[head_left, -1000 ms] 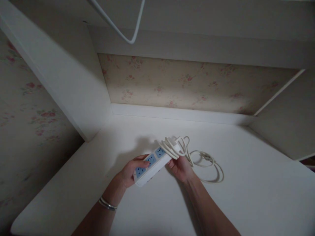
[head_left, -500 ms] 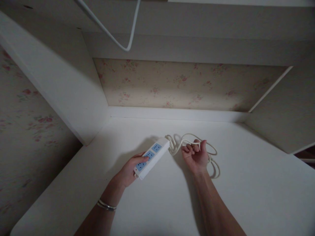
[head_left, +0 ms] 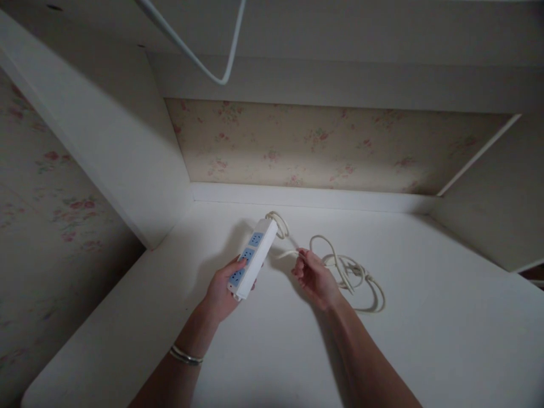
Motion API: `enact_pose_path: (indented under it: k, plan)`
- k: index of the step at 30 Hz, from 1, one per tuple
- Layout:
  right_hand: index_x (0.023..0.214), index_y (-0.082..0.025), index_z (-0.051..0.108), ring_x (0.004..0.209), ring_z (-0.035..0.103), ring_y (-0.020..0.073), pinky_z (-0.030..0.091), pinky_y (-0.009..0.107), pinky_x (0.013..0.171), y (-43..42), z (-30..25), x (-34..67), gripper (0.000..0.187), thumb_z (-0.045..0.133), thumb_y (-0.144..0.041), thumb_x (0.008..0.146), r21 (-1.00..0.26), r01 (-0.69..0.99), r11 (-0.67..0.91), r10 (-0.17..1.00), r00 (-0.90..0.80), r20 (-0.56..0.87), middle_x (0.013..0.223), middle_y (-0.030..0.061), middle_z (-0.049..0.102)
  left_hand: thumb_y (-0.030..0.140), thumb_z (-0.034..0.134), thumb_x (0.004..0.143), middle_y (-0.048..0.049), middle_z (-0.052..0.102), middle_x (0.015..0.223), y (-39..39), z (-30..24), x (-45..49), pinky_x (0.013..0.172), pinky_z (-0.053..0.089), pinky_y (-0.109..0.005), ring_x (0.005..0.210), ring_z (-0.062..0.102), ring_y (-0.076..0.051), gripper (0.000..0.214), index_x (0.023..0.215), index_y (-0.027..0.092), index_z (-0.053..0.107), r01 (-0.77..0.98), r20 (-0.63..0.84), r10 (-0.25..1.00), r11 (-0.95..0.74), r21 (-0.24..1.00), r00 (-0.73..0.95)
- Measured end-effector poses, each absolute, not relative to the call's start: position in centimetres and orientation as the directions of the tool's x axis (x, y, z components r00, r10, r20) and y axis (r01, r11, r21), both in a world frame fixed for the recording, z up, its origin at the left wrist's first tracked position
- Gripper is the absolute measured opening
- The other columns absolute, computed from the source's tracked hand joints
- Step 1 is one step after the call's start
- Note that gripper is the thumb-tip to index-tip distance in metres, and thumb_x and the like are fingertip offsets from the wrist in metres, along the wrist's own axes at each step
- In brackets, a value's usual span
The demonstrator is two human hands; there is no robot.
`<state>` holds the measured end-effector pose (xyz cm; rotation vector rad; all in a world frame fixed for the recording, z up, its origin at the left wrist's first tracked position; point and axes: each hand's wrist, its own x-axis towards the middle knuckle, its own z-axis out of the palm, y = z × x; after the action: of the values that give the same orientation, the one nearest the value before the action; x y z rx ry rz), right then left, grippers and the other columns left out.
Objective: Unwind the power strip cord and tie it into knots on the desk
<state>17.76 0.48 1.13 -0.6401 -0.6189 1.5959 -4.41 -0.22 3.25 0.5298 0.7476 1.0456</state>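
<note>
Strip (head_left: 260,260) and right grip (head_left: 317,280) have both moved left. Left grip (head_left: 223,292) is wrapped round the strip's near end, holding it tilted above the white surface (head_left: 263,357). Right grip, just beside the strip, has its fingers pinched on the cord (head_left: 369,278). More cord lies to its right.

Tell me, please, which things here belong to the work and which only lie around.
In use:
power strip, in the left hand
pale cord, in the right hand and partly looped on the white tabletop

Just around:
bracelet on the left wrist
bent white rod overhead
floral wallpaper
</note>
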Motion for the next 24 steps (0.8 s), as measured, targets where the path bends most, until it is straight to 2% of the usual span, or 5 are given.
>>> enact_pose_path:
  k: [5,11,14,19,24]
  plan:
    - [0.066,-0.017,0.062,0.042,0.037,0.0028,0.036,0.018,0.048,0.5,0.5,17.1,0.023,0.083,-0.027,0.063,-0.806,-0.586,-0.084,0.995,-0.013,-0.094,0.049,-0.0082,0.048,0.029,0.065,0.075,-0.0102,0.07,0.077,-0.4,2.9,-5.0,0.046,0.046,-0.022,0.052,0.059,-0.013,0.028,0.094,0.009,0.067,-0.554,-0.222,0.898,0.414,0.723,0.381]
    - [0.083,-0.019,0.065,0.056,0.057,0.0099,0.045,0.02,0.052,0.8,0.6,17.4,0.022,0.076,-0.033,0.071,-0.868,-0.489,-0.092,0.988,0.063,-0.141,0.068,-0.0017,0.064,0.032,0.071,0.06,-0.0087,0.069,0.069,-0.8,2.9,-6.2,0.041,0.041,-0.022,0.047,0.057,-0.014,0.039,0.092,0.01,0.07,-0.366,-0.208,0.8,0.466,0.806,0.562]
    - [0.093,-0.023,0.066,0.066,0.062,0.0112,0.05,0.02,0.055,1.2,1.2,18.6,0.024,0.075,-0.033,0.073,-0.792,-0.61,-0.017,0.987,0.115,-0.11,0.082,-0.0015,0.069,0.026,0.072,0.054,-0.006,0.07,0.072,-1.5,3.7,-7.1,0.043,0.04,-0.021,0.053,0.06,-0.015,0.045,0.097,0.012,0.072,-0.228,-0.293,0.778,0.481,0.846,0.555]
    - [0.089,-0.028,0.066,0.067,0.065,0.0078,0.053,0.017,0.057,1.5,2.1,22.0,0.018,0.075,-0.029,0.074,-0.598,-0.787,0.152,0.976,0.216,-0.037,0.085,-0.0067,0.071,0.02,0.072,0.052,-0.0039,0.073,0.09,-2.9,4.8,-9.0,0.054,0.045,-0.023,0.073,0.065,-0.021,0.047,0.099,0.019,0.073,-0.051,-0.442,0.793,0.507,0.861,0.42]
    - [0.087,-0.029,0.067,0.067,0.065,0.0091,0.056,0.024,0.066,1.4,2.0,24.2,0.011,0.071,-0.03,0.077,-0.518,-0.82,0.244,0.951,0.308,-0.04,0.078,-0.0068,0.07,0.025,0.074,0.057,-0.0064,0.073,0.083,-3.7,5.0,-13.1,0.051,0.046,-0.024,0.064,0.064,-0.02,0.046,0.101,0.015,0.072,-0.086,-0.422,0.826,0.484,0.871,0.373]
